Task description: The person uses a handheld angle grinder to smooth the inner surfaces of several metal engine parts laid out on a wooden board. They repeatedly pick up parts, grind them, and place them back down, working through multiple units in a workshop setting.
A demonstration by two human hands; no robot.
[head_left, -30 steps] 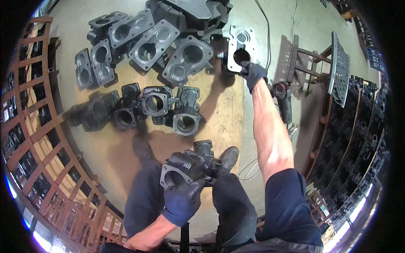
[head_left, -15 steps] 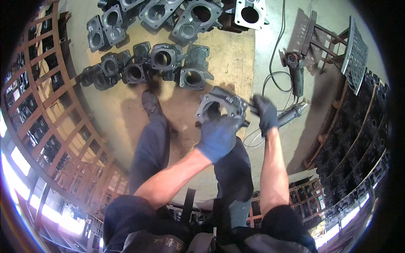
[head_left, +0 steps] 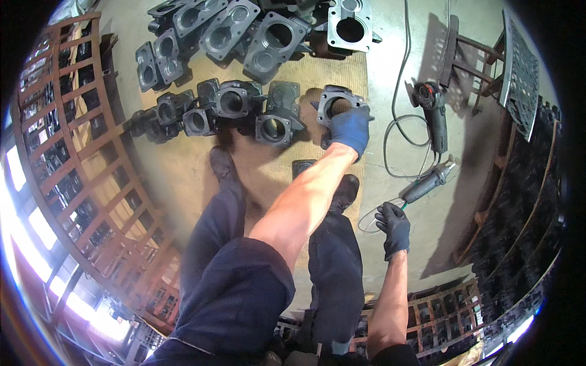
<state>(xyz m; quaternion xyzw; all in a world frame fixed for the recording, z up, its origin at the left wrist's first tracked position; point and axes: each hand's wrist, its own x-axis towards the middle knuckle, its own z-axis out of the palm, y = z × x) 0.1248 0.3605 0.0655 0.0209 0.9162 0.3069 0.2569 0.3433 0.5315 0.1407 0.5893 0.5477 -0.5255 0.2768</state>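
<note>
My left hand (head_left: 350,130), in a blue glove, is closed on the side of a grey metal casting (head_left: 329,100) with a large round opening. That casting is at the right end of the near row of castings, over the tan mat. My right hand (head_left: 394,228), in a dark glove, is held lower right with its fingers curled; what they hold, if anything, I cannot make out. Beyond its fingertips lies a slim straight grinder (head_left: 427,184) with its cable. Another casting (head_left: 303,166), mostly hidden by my forearm, sits near my right shoe.
Several dark castings (head_left: 274,127) stand in rows on the mat (head_left: 317,67). An angle grinder (head_left: 434,116) and looping cables lie on the floor to the right, near a metal stand (head_left: 473,58). Slatted racks (head_left: 91,131) line the left; stacked dark parts (head_left: 519,201) line the right.
My left hand has carried the casting forward, away from my body, toward the row's right end. My right hand has come away from the casting and drawn back toward me.
</note>
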